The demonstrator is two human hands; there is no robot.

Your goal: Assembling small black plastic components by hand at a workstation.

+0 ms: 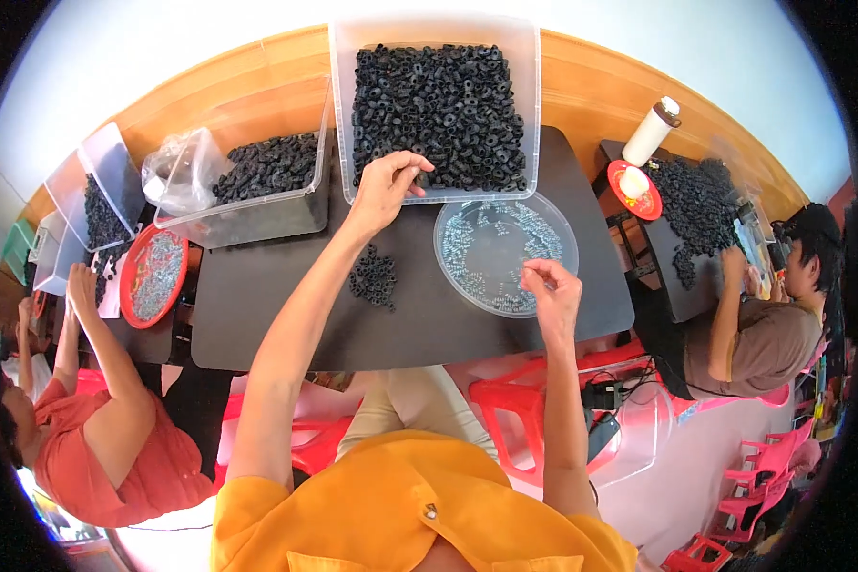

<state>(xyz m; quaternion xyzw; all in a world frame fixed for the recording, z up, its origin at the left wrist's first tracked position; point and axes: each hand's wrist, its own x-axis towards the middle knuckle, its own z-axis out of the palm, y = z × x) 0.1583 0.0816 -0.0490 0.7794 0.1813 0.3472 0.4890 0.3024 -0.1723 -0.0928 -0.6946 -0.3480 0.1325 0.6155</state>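
My left hand (395,188) is at the near edge of a clear plastic bin (532,114) heaped with small black plastic parts (439,105). Its thumb and fingers are pinched together, with a black part at the tips. Over the right rim of a round, clear tray (486,243) is my right hand (553,294), also in a pinch; whatever it grips is too small to make out. Many small silvery pieces (462,272) are scattered around the tray. A small pile of black ring-like parts (373,278) lies on the dark table (276,315), right of my left forearm.
Left of the large bin stands another clear bin (257,224) of black parts, with a plastic bag (176,172). A red tray (129,276) of silvery pieces lies farther left. Co-workers sit on both sides. At right are a white flask (650,133) and a black heap (691,210).
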